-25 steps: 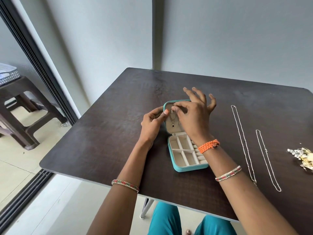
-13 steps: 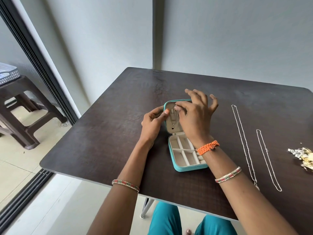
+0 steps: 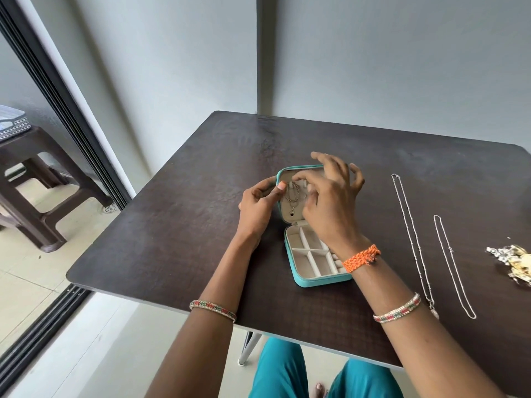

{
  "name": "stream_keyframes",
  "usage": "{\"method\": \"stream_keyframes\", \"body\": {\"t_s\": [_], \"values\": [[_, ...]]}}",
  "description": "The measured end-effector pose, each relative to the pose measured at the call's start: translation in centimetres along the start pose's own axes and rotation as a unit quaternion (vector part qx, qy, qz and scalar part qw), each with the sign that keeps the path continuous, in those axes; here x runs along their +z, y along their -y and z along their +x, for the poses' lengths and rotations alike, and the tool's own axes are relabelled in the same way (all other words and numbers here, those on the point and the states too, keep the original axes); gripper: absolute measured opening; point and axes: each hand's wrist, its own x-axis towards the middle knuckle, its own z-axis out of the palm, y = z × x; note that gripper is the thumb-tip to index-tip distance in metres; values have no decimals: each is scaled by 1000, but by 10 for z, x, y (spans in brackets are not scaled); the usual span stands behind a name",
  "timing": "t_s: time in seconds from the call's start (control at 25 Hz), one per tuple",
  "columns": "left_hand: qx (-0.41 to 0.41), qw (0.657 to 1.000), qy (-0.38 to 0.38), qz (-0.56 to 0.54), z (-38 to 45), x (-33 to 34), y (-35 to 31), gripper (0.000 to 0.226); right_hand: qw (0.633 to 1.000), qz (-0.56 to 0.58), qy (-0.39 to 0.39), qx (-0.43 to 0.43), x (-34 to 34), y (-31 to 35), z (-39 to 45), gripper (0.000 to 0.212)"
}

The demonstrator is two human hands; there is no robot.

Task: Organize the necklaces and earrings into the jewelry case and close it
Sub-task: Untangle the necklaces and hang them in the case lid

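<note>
Jewelry case in turquoise (image 3: 300, 278), small and rectangular with cream lining, lies open on the dark brown wooden table (image 3: 172, 225) right in front of you. Its near half is a tray of divided compartments; your right forearm crosses over its right side. Past the hinge, the lid stands tilted up, and a thin gold-toned necklace with a small dark pendant (image 3: 292, 200) hangs against its inner face.

Your left hand (image 3: 257, 208) grips the lid's left edge, fingers curled, thumb pressed near the chain. Your right hand (image 3: 327, 202) reaches over the lid; thumb and forefinger look pinched at the top of the chain, though the exact contact is hard to make out, and the other fingers are spread.

To your right, well apart from the case, lie a long beaded silver chain (image 3: 413, 245), a thinner silver chain (image 3: 452, 265), and at the table's edge a heap of gold and silver earrings (image 3: 514, 265).
</note>
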Motion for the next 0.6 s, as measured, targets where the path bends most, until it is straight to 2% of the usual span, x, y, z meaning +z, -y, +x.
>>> {"method": "stream_keyframes", "body": {"t_s": [0.08, 0.28, 0.48, 0.6], "values": [[0, 1000, -1, 8, 1, 0, 1, 39, 1000, -7, 21, -7, -7, -1, -9, 46], [-2, 1000, -10, -8, 0, 0, 0, 42, 991, -74, 105, -27, -4, 0, -25, 45], [3, 1000, -16, -15, -1, 1, 0, 37, 998, -6, 62, 9, -3, 0, -24, 33], [7, 1000, -12, -19, 0, 1, 1, 36, 998, -29, 46, -3, 1, -1, -24, 16]]}}
